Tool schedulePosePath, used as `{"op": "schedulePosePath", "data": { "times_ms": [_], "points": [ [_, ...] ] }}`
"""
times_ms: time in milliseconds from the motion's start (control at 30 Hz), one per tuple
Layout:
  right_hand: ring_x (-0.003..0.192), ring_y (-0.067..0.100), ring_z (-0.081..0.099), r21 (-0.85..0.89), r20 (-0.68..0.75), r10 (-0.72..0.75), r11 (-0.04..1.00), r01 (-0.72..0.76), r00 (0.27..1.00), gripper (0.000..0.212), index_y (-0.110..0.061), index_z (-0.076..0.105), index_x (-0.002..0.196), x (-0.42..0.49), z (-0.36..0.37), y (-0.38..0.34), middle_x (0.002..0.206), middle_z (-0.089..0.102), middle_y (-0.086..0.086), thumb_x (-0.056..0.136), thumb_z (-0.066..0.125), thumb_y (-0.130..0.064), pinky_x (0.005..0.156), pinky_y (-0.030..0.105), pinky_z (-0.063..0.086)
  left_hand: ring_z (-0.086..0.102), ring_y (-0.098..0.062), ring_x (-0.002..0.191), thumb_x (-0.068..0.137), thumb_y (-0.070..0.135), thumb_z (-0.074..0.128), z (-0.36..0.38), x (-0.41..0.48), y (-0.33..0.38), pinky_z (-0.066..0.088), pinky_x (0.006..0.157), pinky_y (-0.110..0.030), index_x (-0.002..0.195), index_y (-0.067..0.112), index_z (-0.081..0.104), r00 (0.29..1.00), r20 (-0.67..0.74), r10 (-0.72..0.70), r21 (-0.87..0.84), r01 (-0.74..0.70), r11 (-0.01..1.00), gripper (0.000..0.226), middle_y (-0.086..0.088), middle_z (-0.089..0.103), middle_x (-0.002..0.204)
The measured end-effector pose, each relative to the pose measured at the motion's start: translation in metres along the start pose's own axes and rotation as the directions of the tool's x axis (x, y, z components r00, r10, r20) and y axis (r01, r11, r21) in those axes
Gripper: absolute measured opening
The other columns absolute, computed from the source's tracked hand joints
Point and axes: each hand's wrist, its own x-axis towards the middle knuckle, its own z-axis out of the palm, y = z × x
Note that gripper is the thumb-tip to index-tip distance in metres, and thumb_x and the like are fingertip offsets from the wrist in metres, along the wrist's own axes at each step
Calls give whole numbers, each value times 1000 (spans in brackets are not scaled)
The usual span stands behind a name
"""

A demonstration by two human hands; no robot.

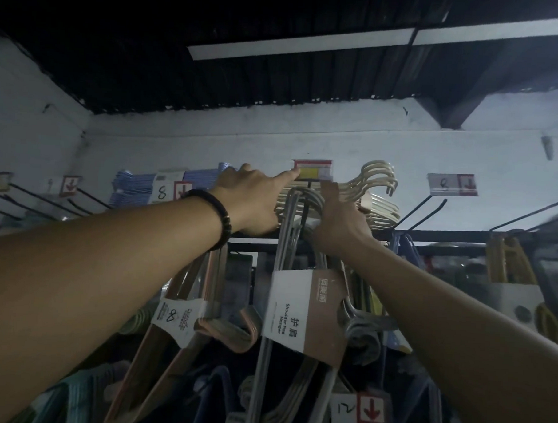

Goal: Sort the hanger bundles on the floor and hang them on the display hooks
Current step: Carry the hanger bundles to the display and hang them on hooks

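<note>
Below right hand (339,223), grey hanger bundle (299,308), gripped at necks; left hand (252,203) forefinger on price tag (314,170).

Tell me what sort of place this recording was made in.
Most likely a shop or wholesale store's hanger aisle. Long display hooks stick out from the wall, several carrying price tags, and the grey hanger bundle wears a printed retail sleeve reading Shoulder Pad Hanger.

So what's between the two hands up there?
The curved hooks of the grey hanger bundle sit between the left hand and the right hand, in the head view.
</note>
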Motion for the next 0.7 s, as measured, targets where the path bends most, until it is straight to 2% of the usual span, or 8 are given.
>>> {"op": "schedulePosePath", "data": {
  "times_ms": [67,133,200,300,400,567,633,700],
  "points": [
    [73,22,63,-17,13,31,999,-31,999,13,-10,59,97,4,11,-3,79,58,4,95,71,-15,60,33,54,52,-33,111,92,31,62,7,-1,2,54,88,-46,164,46,-4,1000,-24,-3,-19,3,1000,99,-3,50,91],
    [81,25,69,2,33,64,998,-64,997,10,-5,65,102,8,25,-5,88,65,8,96,69,-12,74,39,62,52,-37,119,91,31,65,16,-2,6,55,89,-48,162,48,-5,998,-61,-36,-63,32,997,102,-6,56,93],
    [96,29,70,21,39,103,994,-103,994,14,-5,66,111,10,43,-2,102,68,10,97,67,-8,87,45,62,56,-36,106,88,28,65,25,-4,7,56,78,-45,160,54,-5,991,-95,-90,-144,75,987,104,-7,60,90],
    [104,33,70,22,40,166,986,-167,985,24,-4,62,121,8,68,12,109,68,14,98,63,-5,87,44,61,58,-29,76,88,27,65,40,-9,12,58,63,-42,158,58,-10,982,-129,-134,-229,102,968,107,-6,64,86],
    [113,37,68,10,35,179,984,-179,983,31,-2,54,129,6,79,25,119,68,17,99,60,-4,78,38,54,59,-31,76,87,29,68,56,-9,18,61,65,-45,156,57,-19,967,-198,-160,-196,121,973,115,-11,69,106],
    [114,35,65,-62,116,175,984,-169,978,37,-6,55,131,3,68,36,124,65,16,98,65,-18,76,40,49,55,-30,78,88,31,65,65,-4,28,61,68,-48,161,48,-11,949,-269,-166,-210,111,971,107,-4,52,86],
    [118,37,61,-23,172,196,981,-195,965,55,-6,46,142,-3,58,40,133,58,19,96,66,-29,82,42,53,51,-25,73,89,31,67,68,-6,33,58,63,-42,164,43,-8,938,-299,-176,-208,116,971,107,2,42,77],
    [121,41,58,81,165,198,974,-213,966,71,-7,38,148,-14,42,41,140,49,23,95,62,-47,91,50,55,46,-18,66,90,29,68,69,-13,38,46,53,-31,166,40,1,929,-316,-193,-290,99,952,102,9,42,73]
  ]
}}
